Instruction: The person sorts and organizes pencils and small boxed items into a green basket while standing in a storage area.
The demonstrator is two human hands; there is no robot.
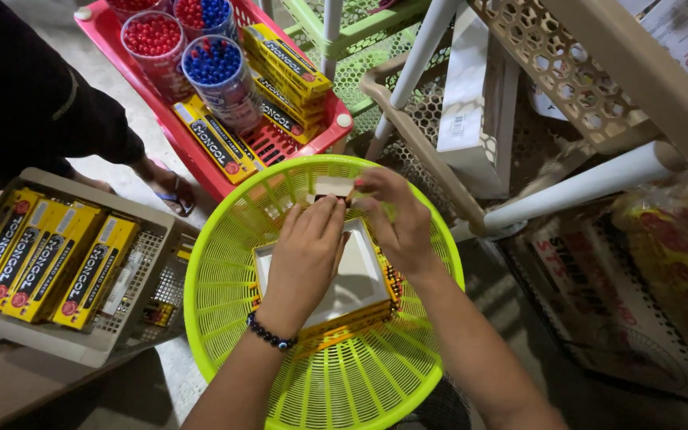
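My left hand (306, 247) lies palm down over the open white box (357, 280) that sits inside the lime-green basket (224, 318), fingers together and reaching toward the box's far edge. My right hand (396, 219) is just beside it at that same far edge, fingers curled and pinched closed on the small white flap (333, 186) sticking up there. Whether my left fingers actually clamp the flap or only press against it, I cannot tell. The box has yellow sides and rests near the middle of the basket, tilted a little toward me. A beaded bracelet (271, 332) circles my left wrist.

Left of the basket stands a grey crate (133, 306) with a row of yellow pencil boxes (41, 259) lying in it. Beyond the basket is a red tray (201, 159) carrying more yellow boxes and clear tubs of red and blue beads (213, 68). Another person's foot in a sandal (170, 189) stands between the crate and the tray.
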